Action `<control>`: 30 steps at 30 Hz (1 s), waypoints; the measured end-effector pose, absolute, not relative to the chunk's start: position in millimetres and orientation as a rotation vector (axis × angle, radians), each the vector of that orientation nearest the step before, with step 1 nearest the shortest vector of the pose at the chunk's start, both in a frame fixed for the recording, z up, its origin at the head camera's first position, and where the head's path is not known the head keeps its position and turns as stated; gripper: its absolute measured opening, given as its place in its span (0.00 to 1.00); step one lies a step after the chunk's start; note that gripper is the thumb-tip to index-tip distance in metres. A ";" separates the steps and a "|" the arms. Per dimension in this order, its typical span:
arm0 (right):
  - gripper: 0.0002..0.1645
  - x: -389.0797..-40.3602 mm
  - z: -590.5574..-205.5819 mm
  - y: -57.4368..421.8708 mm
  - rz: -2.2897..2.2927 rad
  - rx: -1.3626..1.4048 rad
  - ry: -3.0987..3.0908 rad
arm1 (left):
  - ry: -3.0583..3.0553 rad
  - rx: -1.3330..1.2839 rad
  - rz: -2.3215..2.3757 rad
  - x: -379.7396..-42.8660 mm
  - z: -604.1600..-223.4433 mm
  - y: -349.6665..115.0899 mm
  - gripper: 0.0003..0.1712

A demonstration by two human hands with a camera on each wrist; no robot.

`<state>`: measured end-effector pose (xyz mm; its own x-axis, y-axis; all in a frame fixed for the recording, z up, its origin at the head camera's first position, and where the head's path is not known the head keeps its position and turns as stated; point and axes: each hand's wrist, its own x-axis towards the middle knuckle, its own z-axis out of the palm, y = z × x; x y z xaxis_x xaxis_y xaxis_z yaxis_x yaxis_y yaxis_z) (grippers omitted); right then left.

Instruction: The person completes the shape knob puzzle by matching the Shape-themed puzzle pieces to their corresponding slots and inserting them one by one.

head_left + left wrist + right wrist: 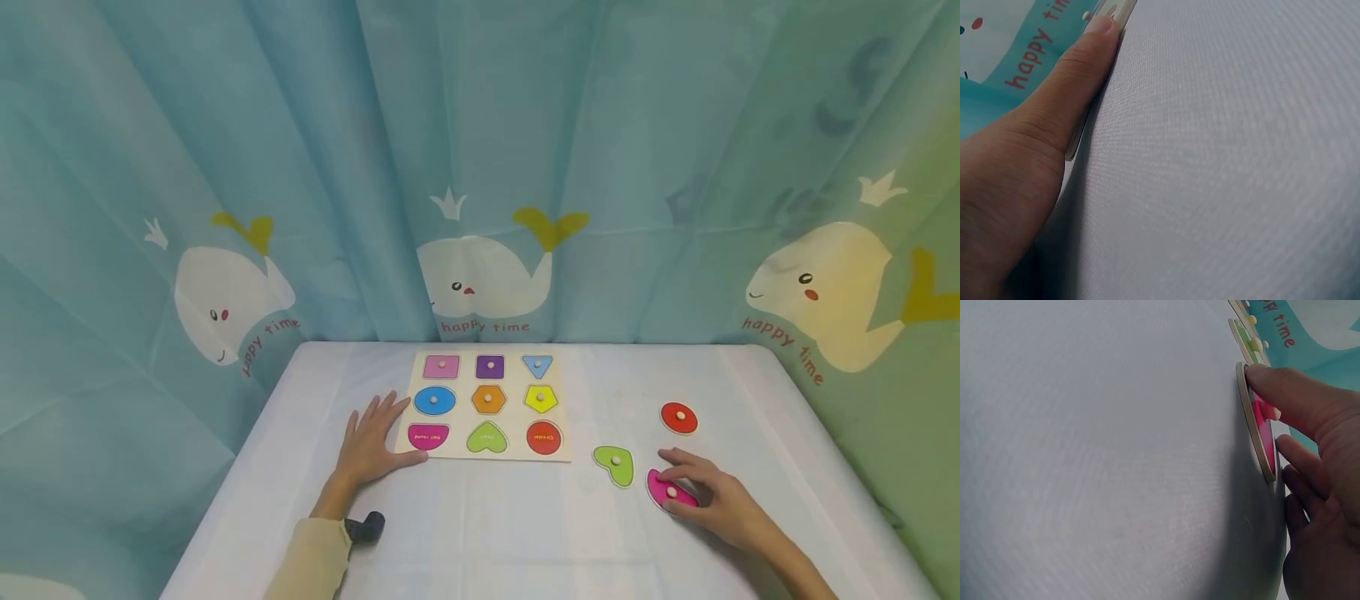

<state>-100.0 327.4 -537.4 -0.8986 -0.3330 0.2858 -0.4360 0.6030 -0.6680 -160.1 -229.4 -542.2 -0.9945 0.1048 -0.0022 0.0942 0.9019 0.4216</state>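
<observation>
A wooden shape puzzle board (517, 417) lies on the table. My left hand (372, 446) rests at its left edge, fingers spread, with the thumb (1085, 59) along the near edge. Several knobbed pieces sit in the two far rows; the near row shows printed half-round, heart and circle spaces. On the right, my right hand (716, 498) pinches a magenta half-round puzzle piece (660, 492) between thumb and index finger. Just left of it is a green heart piece (621, 472). Farther back lies a red circle piece (679, 418).
A white cloth covers the table (495, 533). Behind and beside it hangs a blue curtain (480, 125) with printed whales. A small dark device (366, 527) is on the left wrist, beside a beige sleeve (315, 558).
</observation>
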 end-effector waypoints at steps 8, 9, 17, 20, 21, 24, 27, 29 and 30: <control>0.18 -102.4 -534.2 327.9 1.164 0.625 -2.696 | 3.046 0.176 0.688 -163.9 -540.5 -229.3 0.63; 0.17 -102.5 -533.9 327.9 1.163 0.618 -2.699 | 3.048 0.179 0.687 -164.6 -540.2 -228.9 0.62; 0.17 -104.2 -535.7 329.7 1.151 0.619 -2.702 | 3.035 0.178 0.690 -166.0 -540.3 -228.5 0.62; 0.17 -104.4 -536.3 331.7 1.151 0.601 -2.716 | 3.031 0.178 0.682 -165.8 -541.1 -228.4 0.62; 0.17 -104.3 -536.5 332.4 1.151 0.592 -2.723 | 3.032 0.179 0.677 -165.9 -541.6 -228.4 0.62; 0.16 -103.1 -536.5 333.9 1.152 0.573 -2.736 | 3.031 0.182 0.677 -165.7 -542.3 -228.4 0.62; 0.15 -101.6 -536.5 334.5 1.156 0.563 -2.743 | 3.031 0.180 0.679 -164.5 -542.0 -228.1 0.62; 0.14 -101.2 -536.3 334.5 1.164 0.555 -2.750 | 3.037 0.176 0.680 -163.4 -541.7 -228.2 0.62; 0.14 -101.1 -536.2 334.6 1.167 0.551 -2.756 | 3.040 0.174 0.681 -163.0 -541.6 -228.2 0.62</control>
<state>-101.1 334.6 -536.2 -0.9298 -0.2897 0.2272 -0.3648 0.6413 -0.6750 -163.0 -228.2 -541.6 -0.9935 0.1135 0.0031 0.1039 0.8985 0.4264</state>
